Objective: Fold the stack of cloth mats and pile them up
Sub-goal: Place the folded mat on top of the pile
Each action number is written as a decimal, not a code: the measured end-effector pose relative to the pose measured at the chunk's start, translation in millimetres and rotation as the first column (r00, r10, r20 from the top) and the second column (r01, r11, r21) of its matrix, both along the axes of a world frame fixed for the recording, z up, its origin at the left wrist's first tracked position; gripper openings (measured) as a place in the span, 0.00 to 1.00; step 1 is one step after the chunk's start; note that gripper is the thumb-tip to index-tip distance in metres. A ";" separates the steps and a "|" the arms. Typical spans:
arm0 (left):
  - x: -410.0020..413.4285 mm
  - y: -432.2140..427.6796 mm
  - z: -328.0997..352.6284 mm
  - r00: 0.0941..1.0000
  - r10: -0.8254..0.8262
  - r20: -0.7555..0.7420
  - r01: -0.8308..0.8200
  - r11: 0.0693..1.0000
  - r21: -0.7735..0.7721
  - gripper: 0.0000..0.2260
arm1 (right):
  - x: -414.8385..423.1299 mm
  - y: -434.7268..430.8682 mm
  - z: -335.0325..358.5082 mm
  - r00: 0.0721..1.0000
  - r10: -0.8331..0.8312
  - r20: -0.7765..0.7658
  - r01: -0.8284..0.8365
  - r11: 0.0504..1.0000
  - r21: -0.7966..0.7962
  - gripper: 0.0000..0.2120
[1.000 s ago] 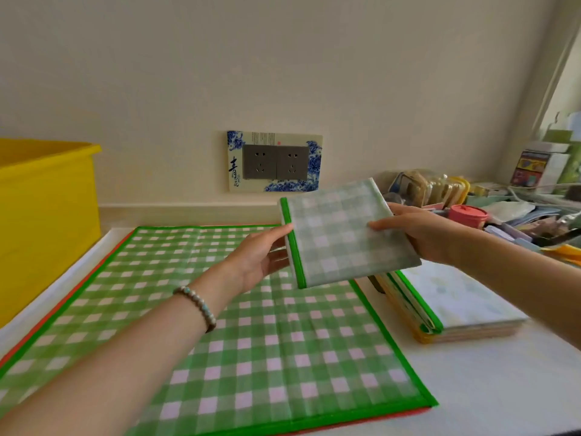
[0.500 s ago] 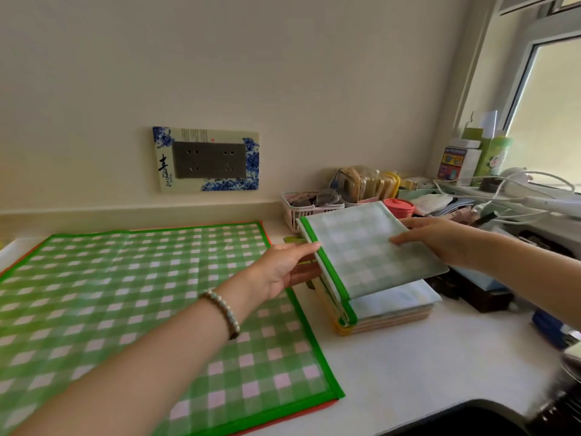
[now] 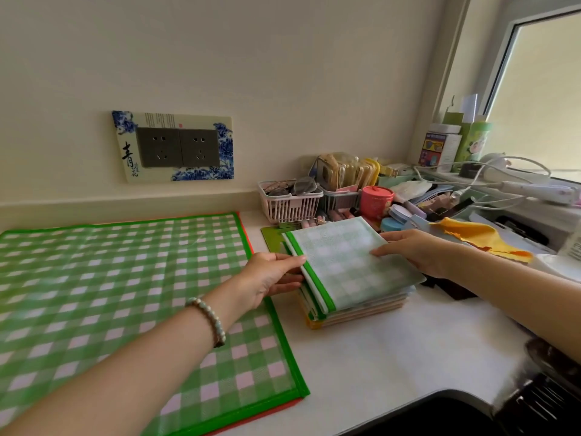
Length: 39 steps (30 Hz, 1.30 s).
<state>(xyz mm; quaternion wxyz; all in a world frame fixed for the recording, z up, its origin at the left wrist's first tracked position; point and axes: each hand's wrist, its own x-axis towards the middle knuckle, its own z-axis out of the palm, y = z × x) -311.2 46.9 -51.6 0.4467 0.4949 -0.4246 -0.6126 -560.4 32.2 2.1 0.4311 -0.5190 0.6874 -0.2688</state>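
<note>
A folded green-and-white check mat [image 3: 349, 265] with a bright green border lies on top of a pile of folded mats [image 3: 364, 314] on the white counter. My left hand [image 3: 272, 275] pinches its left border, thumb on top and fingers beneath. My right hand [image 3: 415, 251] holds its right edge, with the thumb on the cloth. That right edge overhangs the pile a little. A large green check mat [image 3: 125, 294] lies spread flat to the left, with an orange edge of another mat showing under it.
Behind the pile stand a pink basket [image 3: 289, 206], a red tin [image 3: 375, 199] and small clutter. A yellow cloth [image 3: 478, 239] lies at the right beside cables. A dark sink edge [image 3: 440, 413] is at the front right. A wall socket [image 3: 177, 147] sits above the counter.
Both hands have carried the folded mat rightwards and down from mid-air onto the pile. My view has turned right, so the yellow bin has left the frame.
</note>
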 end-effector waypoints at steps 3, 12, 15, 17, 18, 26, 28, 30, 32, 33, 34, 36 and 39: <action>1.6 -0.5 -0.7 1.000 0.007 0.008 -0.007 1.000 -0.005 0.08 | -0.7 -0.9 -1.6 1.000 -0.003 -0.004 0.003 1.000 -0.007 0.23; 5.4 -1.5 -5.8 1.000 0.004 -0.014 -0.004 1.000 -0.003 0.08 | -2.2 -5.3 -8.7 0.999 0.043 -0.018 -0.043 0.999 -0.002 0.23; 5.2 -1.9 -10.0 1.000 0.010 -0.010 -0.010 1.000 -0.004 0.08 | -4.6 -8.0 -12.1 0.998 0.058 -0.031 -0.058 0.998 0.009 0.24; 4.8 -1.9 -12.6 1.000 0.013 -0.019 -0.013 1.000 -0.007 0.09 | -6.2 -9.1 -14.1 0.997 0.071 -0.040 -0.070 0.997 0.018 0.26; 4.7 -1.9 -13.7 1.000 0.015 -0.022 -0.015 1.000 -0.010 0.09 | -6.7 -9.6 -15.1 0.996 0.076 -0.051 -0.075 0.997 0.022 0.26; 8.1 2.5 -11.4 0.999 0.038 0.033 -0.036 0.998 -0.058 0.16 | -6.3 -8.7 -15.6 0.976 0.152 -0.155 -0.153 0.988 0.000 0.28; 12.3 5.2 -8.2 0.996 0.047 0.075 -0.041 0.995 -0.087 0.18 | -3.5 -8.4 -8.6 0.952 0.146 -0.270 -0.180 0.978 -0.106 0.31; 20.2 7.4 -4.2 0.989 0.053 0.139 -0.033 0.989 -0.143 0.20 | 3.7 -6.9 3.3 0.924 0.109 -0.367 -0.212 0.943 -0.254 0.33; 31.3 8.7 0.9 0.974 0.067 0.214 -0.022 0.978 -0.210 0.23 | 17.8 -3.0 16.4 0.885 0.121 -0.450 -0.305 0.880 -0.363 0.33; 37.5 9.5 3.5 0.965 0.074 0.251 -0.011 0.970 -0.244 0.24 | 27.5 -0.6 22.0 0.858 0.144 -0.493 -0.367 0.842 -0.394 0.33; 44.2 10.7 5.5 0.953 0.081 0.293 0.003 0.961 -0.277 0.25 | 39.9 1.8 26.8 0.837 0.168 -0.520 -0.420 0.806 -0.416 0.33; 59.2 14.2 6.5 0.918 0.096 0.386 0.042 0.941 -0.335 0.26 | 68.9 9.3 30.5 0.826 0.211 -0.522 -0.476 0.758 -0.447 0.33; 90.1 25.2 -1.9 0.844 0.109 0.525 0.109 0.924 -0.368 0.30 | 115.0 24.6 18.7 0.801 0.294 -0.521 -0.559 0.678 -0.477 0.32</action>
